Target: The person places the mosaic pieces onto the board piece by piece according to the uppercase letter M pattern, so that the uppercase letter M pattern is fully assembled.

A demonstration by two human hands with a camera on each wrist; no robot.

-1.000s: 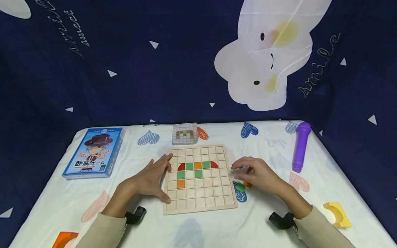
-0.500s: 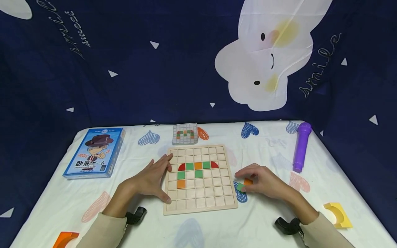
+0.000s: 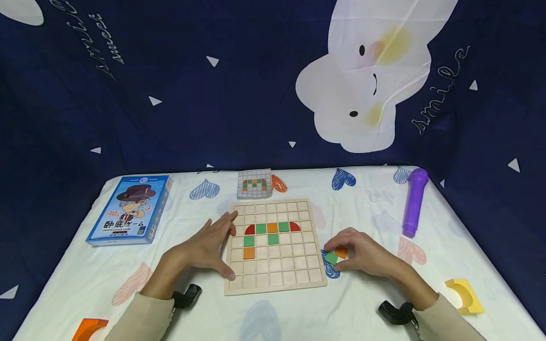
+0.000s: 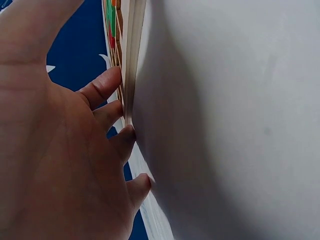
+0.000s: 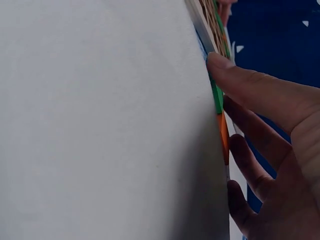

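Note:
In the head view, my left hand spans the left edge of a square wooden grid board. Its fingertips and thumb rest at the rim, and the left wrist view shows several fingertips against the board's side. The board holds red quarter-round pieces and green and orange square tiles. Right of the board, my right hand is low over the cloth, thumb and fingers spread about a loose green tile. Beside that tile lies an orange tile, partly under the hand. Firm contact with the green tile cannot be made out.
Behind the board stands a small pattern card. A blue game box lies at the left, a purple microphone at the right. A yellow arch block and an orange block lie near the front.
My right hand has moved down and slightly right from beside the board to the loose tiles, and its thumb has drawn away from the index finger. My left hand stays at the board.

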